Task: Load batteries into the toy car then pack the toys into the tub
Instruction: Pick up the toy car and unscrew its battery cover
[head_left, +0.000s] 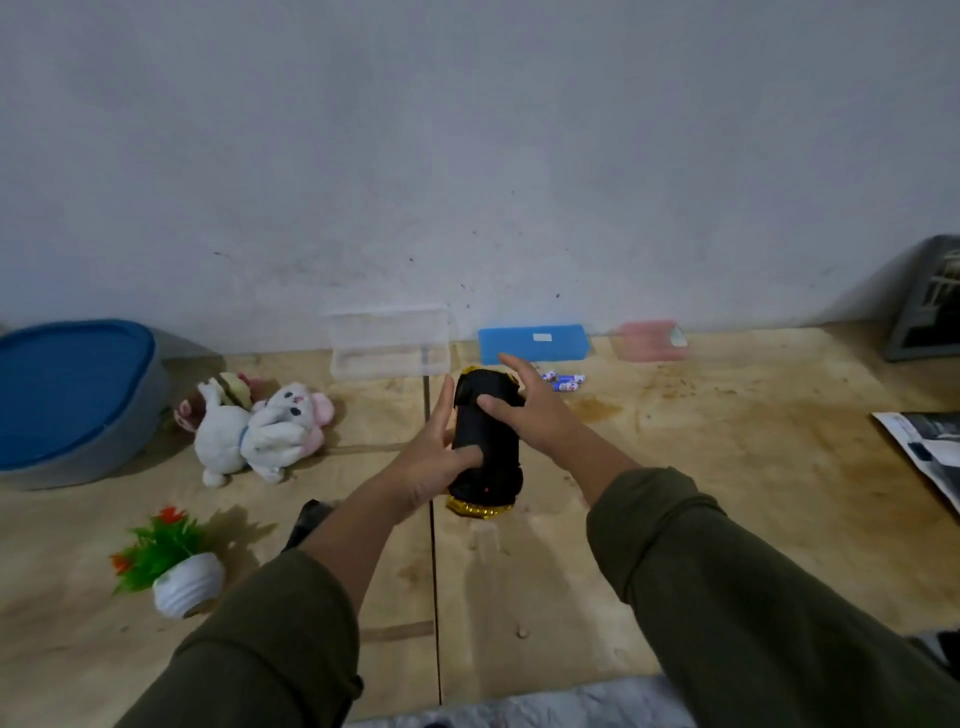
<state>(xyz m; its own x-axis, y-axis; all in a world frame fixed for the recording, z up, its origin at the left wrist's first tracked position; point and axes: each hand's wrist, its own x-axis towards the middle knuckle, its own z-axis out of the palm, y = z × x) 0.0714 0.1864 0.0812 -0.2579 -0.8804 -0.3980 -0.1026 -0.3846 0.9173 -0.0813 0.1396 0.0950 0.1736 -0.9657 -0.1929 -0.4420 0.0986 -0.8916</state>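
The toy car (487, 457) is upside down, its black underside facing up and gold bodywork showing at both ends. My left hand (434, 457) grips its left side with the thumb across the underside. My right hand (524, 408) rests on the far end, thumb pressed on the black base. Two or three small batteries (565, 381) lie on the table just right of the car. A grey tub with a blue lining (72, 405) stands at the far left. Plush toys, a white rabbit (260, 431) among them, lie beside the tub.
A clear plastic box (389, 343), a blue box (535, 343) and a pink box (652, 340) line the wall. A small fake plant in a white pot (176, 564) sits front left. A dark object (309, 519) lies under my left forearm. Printed paper (924, 447) lies far right.
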